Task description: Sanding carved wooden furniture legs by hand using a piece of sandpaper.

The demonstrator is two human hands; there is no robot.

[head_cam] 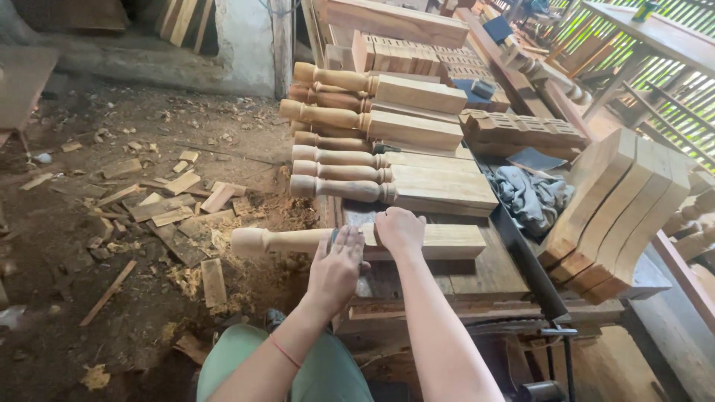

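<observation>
A turned wooden leg (447, 241) lies across the near edge of the workbench (499, 275), its rounded end sticking out to the left over the floor. My left hand (337, 269) presses on the leg where the round part meets the square part, with something grey, perhaps sandpaper, under the fingers. My right hand (399, 229) grips the top of the square part just beside it. Behind, a stack of similar turned legs (387, 160) lies in rows on the bench.
Curved wooden blocks (622, 205) stand at the bench's right end, with a grey cloth (530, 197) beside them. Slotted wood pieces (521, 128) lie further back. Offcuts and sawdust (179, 216) cover the dirt floor at left. A clamp (555, 327) hangs off the bench front.
</observation>
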